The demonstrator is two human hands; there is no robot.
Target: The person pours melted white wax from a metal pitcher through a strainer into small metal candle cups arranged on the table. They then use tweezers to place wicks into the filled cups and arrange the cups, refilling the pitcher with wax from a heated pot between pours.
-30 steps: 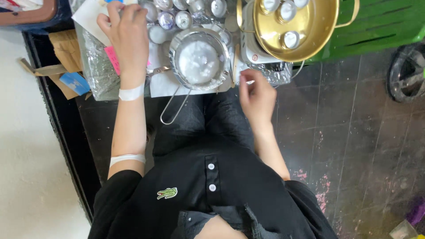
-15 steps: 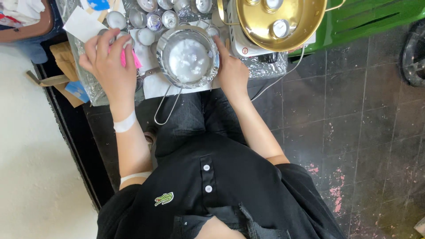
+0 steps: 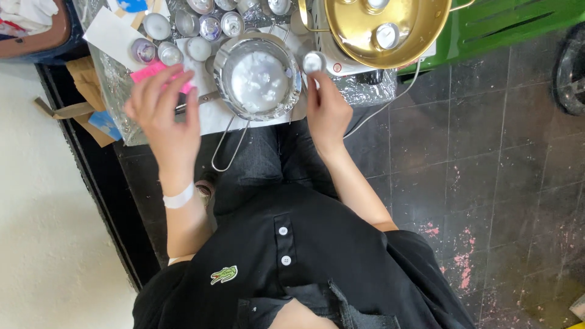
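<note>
small round metal cup [image 3: 314, 61]: silver, shallow, whitish inside, mouth facing up, being pinched at fingertips of right hand [image 3: 326, 113], hovering just beside the metal sieve bowl's right rim | metal sieve bowl [image 3: 259, 76]: round, shiny, holding white wax-like mass, sitting upright near the table's front edge, wire handle overhanging it

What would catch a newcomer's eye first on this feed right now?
Probably the shiny metal strainer heaped with white lumps, at the middle of the foil-covered table, and the big gold pan holding small cups just right of it. The right hand pinches a small silver cup beside the strainer; the left hand hovers over a pink card.
</note>
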